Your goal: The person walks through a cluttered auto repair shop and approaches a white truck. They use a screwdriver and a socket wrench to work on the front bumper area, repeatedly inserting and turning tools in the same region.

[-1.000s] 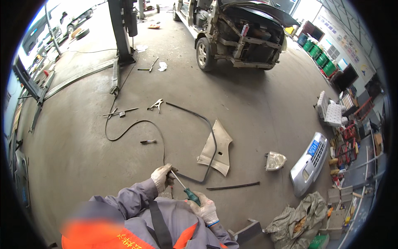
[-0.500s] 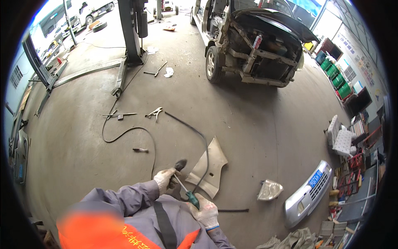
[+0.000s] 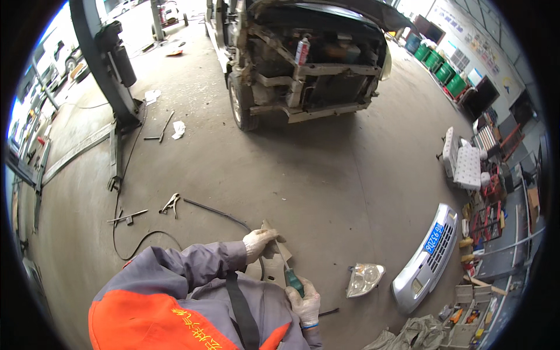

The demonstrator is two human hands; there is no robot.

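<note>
My right hand [image 3: 306, 303], in a white work glove, grips the green handle of a screwdriver [image 3: 294, 282]. Its shaft runs up toward my left hand [image 3: 258, 244], also gloved, whose fingers are closed by the shaft's far end. What the left fingers hold is mostly hidden. Under and behind my hands lies a beige body panel [image 3: 294, 258], largely covered by my arms. A black rubber strip [image 3: 216, 211] stretches across the floor beside the left hand and passes over the panel.
Ahead stands a car [image 3: 315, 76] with its front stripped and a spray can on it. A headlight [image 3: 366, 280] and silver bumper [image 3: 427, 259] lie to the right. Clamp pliers [image 3: 171, 205] and a T-handle wrench [image 3: 162, 129] lie left, near a lift post [image 3: 105, 64].
My view has shifted forward and right, bringing the car nearer. Both hands have moved farther over the panel. The dark object seen in my left hand no longer shows clearly; the screwdriver stays in my right.
</note>
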